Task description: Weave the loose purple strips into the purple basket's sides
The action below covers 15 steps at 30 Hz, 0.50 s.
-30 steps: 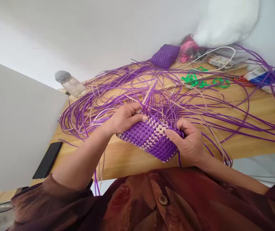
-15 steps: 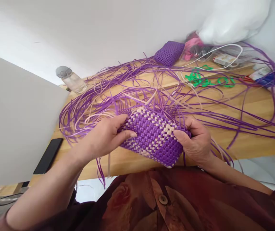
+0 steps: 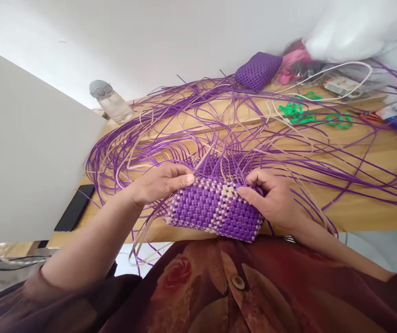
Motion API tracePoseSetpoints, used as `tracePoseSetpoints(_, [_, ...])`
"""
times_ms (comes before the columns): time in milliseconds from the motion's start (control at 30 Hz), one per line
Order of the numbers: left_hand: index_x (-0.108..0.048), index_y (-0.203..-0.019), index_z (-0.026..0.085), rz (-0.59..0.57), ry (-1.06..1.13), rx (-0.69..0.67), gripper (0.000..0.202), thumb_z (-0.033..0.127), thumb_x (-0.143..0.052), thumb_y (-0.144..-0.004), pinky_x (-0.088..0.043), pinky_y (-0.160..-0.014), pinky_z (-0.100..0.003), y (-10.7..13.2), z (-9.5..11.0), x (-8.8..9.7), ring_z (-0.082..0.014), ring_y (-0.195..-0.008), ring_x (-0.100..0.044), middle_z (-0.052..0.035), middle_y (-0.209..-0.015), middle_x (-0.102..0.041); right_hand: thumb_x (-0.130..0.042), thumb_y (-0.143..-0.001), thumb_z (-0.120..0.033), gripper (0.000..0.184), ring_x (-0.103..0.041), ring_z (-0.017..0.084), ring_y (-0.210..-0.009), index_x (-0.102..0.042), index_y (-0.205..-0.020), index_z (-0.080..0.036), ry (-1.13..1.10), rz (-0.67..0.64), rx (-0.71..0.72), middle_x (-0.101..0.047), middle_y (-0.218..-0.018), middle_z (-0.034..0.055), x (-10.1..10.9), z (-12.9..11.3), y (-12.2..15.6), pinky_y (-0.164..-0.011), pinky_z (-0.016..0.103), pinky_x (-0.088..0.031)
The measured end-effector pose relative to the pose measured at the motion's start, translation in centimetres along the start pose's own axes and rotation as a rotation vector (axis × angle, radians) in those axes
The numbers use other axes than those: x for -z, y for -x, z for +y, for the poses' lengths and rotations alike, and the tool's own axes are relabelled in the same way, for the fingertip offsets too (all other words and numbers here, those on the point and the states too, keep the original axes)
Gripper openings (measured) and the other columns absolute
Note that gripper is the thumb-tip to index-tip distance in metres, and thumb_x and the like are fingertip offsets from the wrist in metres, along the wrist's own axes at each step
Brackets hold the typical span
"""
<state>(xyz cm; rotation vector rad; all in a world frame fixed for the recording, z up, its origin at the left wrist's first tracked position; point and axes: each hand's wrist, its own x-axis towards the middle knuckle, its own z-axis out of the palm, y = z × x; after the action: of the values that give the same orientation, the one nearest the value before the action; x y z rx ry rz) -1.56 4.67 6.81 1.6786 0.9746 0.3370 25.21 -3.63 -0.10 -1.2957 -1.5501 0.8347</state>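
Note:
A half-woven purple and cream basket [image 3: 215, 208] rests at the near edge of a wooden table [image 3: 365, 208], against my body. My left hand [image 3: 162, 182] is closed on the basket's upper left rim. On the right, my right hand [image 3: 271, 201] is closed on the upper right rim, thumb on the cream squares. Long purple and cream strips [image 3: 191, 134] rise from the open top and fan out over the table behind both hands.
A black phone [image 3: 75, 213] lies at the table's left edge beside a white panel [image 3: 21, 152]. A clear bottle [image 3: 113, 102] stands at the back left. At the back sit a finished purple woven piece [image 3: 258, 70], green cords [image 3: 295, 112], a white cable [image 3: 337, 81] and a white bag [image 3: 354, 27].
Both hands turned the basket round and drew it nearer my body; a flat purple and cream side now faces me. The left hand slid along the rim to the upper left edge.

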Motion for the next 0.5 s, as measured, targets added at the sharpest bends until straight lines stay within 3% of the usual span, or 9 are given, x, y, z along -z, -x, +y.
tracePoseSetpoints(100, [-0.072, -0.086, 0.015, -0.076, 0.236, 0.077, 0.033, 0.047, -0.073, -0.078, -0.052, -0.066, -0.03, 0.1, 0.5, -0.8, -0.0193, -0.069, -0.065, -0.0064, -0.08, -0.071, -0.066, -0.087, -0.042, 0.03, -0.04, 0.009, -0.062, -0.051, -0.074, -0.019, 0.011, -0.014, 0.021, -0.045, -0.067, -0.0042, -0.1, 0.0, 0.3, -0.058, 0.026, -0.033])
tracePoseSetpoints(233, [-0.073, -0.097, 0.015, -0.046, 0.359, 0.022, 0.032, 0.037, -0.079, -0.075, -0.055, -0.069, -0.033, 0.4, 0.6, -1.7, -0.0225, -0.074, -0.069, -0.0077, -0.084, -0.073, -0.067, -0.087, -0.043, 0.028, -0.041, 0.009, -0.062, -0.056, -0.078, -0.019, -0.001, -0.055, 0.0, -0.048, -0.069, -0.004, 0.2, -0.2, 0.1, -0.058, 0.025, -0.033])
tracePoseSetpoints(367, [-0.073, -0.096, 0.013, 0.008, 0.288, -0.124, 0.028, 0.029, -0.081, -0.074, -0.054, -0.064, -0.027, -1.3, 1.9, -1.4, -0.018, -0.065, -0.068, -0.0027, -0.073, -0.071, -0.064, -0.087, -0.046, 0.031, -0.039, 0.009, -0.059, -0.055, -0.076, -0.019, -0.15, -0.04, -0.051, -0.047, -0.067, -0.0036, 0.6, -0.2, -0.6, -0.055, 0.026, -0.031])
tracePoseSetpoints(500, [-0.069, -0.102, 0.008, -0.024, 0.06, -0.217, 0.026, 0.024, -0.073, -0.082, -0.049, -0.061, -0.021, -5.2, 5.8, -0.7, -0.0107, -0.064, -0.063, 0.0007, -0.073, -0.07, -0.067, -0.082, -0.057, 0.042, -0.034, 0.008, -0.055, -0.05, -0.071, -0.02, -0.41, 0.097, -0.166, -0.042, -0.064, -0.0047, 0.9, 0.1, -1.7, -0.053, 0.025, -0.03])
